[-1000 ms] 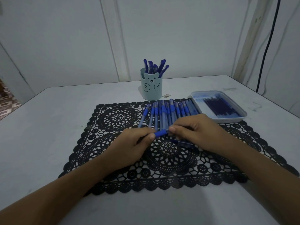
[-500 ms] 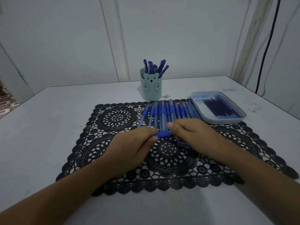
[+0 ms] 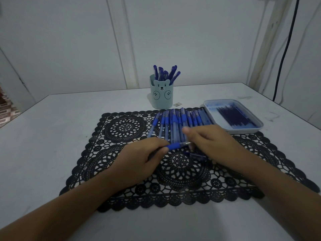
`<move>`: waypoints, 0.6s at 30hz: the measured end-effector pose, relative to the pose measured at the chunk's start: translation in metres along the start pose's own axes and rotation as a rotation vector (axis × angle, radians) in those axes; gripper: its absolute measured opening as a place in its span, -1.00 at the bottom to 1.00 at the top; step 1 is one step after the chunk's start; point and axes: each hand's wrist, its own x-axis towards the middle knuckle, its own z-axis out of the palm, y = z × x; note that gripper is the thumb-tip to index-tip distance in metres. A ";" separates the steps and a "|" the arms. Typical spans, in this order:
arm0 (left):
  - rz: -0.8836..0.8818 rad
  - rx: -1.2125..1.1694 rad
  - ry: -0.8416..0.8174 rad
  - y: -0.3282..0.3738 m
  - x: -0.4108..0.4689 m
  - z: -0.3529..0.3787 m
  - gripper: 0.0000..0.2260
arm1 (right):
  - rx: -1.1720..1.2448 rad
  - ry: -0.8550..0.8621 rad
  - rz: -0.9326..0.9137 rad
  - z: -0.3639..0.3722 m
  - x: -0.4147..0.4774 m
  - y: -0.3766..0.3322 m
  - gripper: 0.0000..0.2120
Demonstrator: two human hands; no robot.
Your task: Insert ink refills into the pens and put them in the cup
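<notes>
My left hand grips a blue pen by its barrel, low over the black lace mat. The pen's metal tip points right, into the fingers of my right hand, which pinch it while one finger sticks out above. A loose dark blue pen part lies on the mat just under my right hand. A row of blue pens lies side by side behind both hands. The pale blue bear cup stands beyond them with several pens in it.
A pale shallow tray with dark ink refills sits at the mat's far right corner. A small scrap lies beside the cup. The white table ends near the walls, and a black cable hangs at the right.
Both hands stayed over the mat's middle with the pen between them. My right hand's fingers shifted at the pen's tip, one finger lifted, and the metal tip now shows.
</notes>
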 end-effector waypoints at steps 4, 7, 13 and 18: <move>0.020 0.064 0.007 0.002 0.000 -0.001 -0.68 | 0.024 -0.088 -0.006 -0.002 0.000 0.002 -0.82; 0.023 0.070 0.021 0.002 -0.001 0.000 -0.68 | -0.013 -0.099 0.002 -0.002 -0.002 0.000 -0.60; -0.005 0.048 0.054 0.000 0.000 0.000 -0.69 | -0.070 -0.128 0.008 -0.001 -0.001 0.001 -0.83; -0.003 0.064 0.061 -0.001 0.000 0.001 -0.71 | 0.036 -0.063 0.066 0.000 -0.001 -0.001 -0.74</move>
